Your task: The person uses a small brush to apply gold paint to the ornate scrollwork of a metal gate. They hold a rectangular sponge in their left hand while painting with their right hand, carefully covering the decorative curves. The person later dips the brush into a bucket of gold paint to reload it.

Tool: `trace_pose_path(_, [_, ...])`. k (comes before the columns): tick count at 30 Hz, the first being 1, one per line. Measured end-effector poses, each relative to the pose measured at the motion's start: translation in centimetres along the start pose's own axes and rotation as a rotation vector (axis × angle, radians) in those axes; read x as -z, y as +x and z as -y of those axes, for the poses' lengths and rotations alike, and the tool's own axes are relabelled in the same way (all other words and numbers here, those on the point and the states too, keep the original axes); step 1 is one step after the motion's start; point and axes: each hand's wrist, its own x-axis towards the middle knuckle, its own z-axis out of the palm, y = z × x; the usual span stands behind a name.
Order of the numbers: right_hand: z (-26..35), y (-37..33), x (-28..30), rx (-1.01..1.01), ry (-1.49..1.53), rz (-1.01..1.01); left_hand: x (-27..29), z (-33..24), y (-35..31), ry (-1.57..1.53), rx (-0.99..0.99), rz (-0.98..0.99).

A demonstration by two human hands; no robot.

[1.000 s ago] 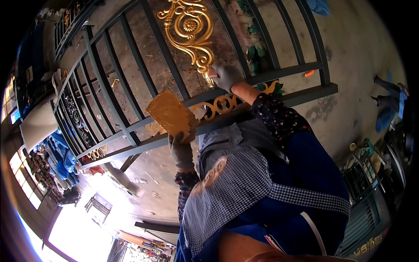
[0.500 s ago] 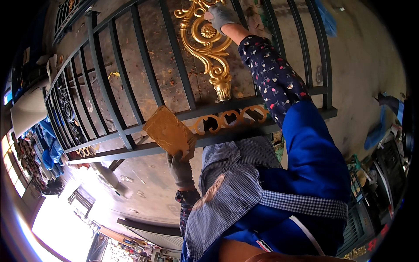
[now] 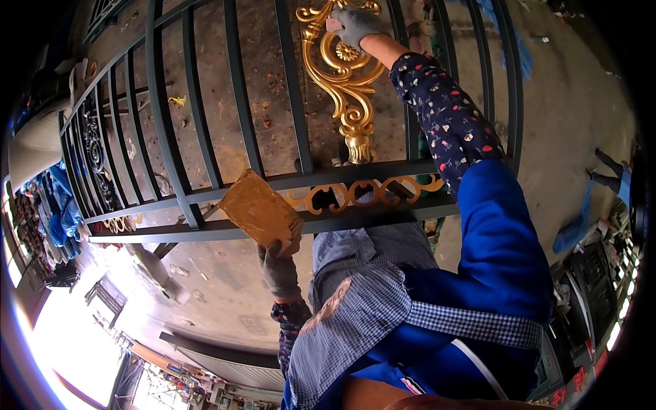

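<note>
My left hand (image 3: 277,265), in a grey glove, grips the near edge of a flat rectangular board (image 3: 256,206) coated in gold-brown paint. The board is tilted over the lower rails of a dark metal railing (image 3: 295,102). Reaching far forward, my right hand (image 3: 361,27) is at the upper part of a gold scroll ornament (image 3: 357,121) set between the bars. Its gloved fingers are closed. A pinkish bit shows at their tips, and I cannot tell whether it is bare finger or a small held piece. A gold ring-patterned strip (image 3: 365,195) runs between the lower rails.
The railing stretches left to a black scroll panel (image 3: 94,147). Blue cloth (image 3: 61,212) and piled items lie at the far left. A dark-clad leg (image 3: 608,174), blue sheeting (image 3: 575,225) and dark metal pieces (image 3: 593,287) are at the right.
My view has shifted slightly, so the railing and ornament sit further right in the picture. My right hand stays at the ornament's upper part; my left still holds the board.
</note>
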Motion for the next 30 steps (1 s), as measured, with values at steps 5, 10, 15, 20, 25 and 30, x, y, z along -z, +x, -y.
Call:
trace_pose_path(5, [-1.8,3.1,0.1,-0.073,0.016,0.029,0.1,0.0,-0.4,-0.048,0.008,-0.029])
trace_pose_path(10, [0.2,0.0,2.2,0.060,-0.005,0.112,-0.6,0.0,-0.9,-0.120,-0.009,-0.022])
trace_pose_path(15, [3.2,-1.1,6.4,-0.154,0.080,0.182,-0.7,0.3,-1.5,-0.079,-0.063,-0.067])
trace_pose_path(20, [4.0,-7.1,5.9,0.082,0.495,-0.064,2.5,3.6,-0.4,-0.331,-0.040,-0.084])
trace_pose_path(25, [7.9,-21.6,3.2,-0.121,0.883,0.167,4.2,6.0,1.1,-0.524,-0.105,-0.036])
trace_pose_path(30, [16.6,-28.5,1.0,-0.078,1.227,0.263,5.9,8.0,0.3,-0.711,-0.134,-0.137])
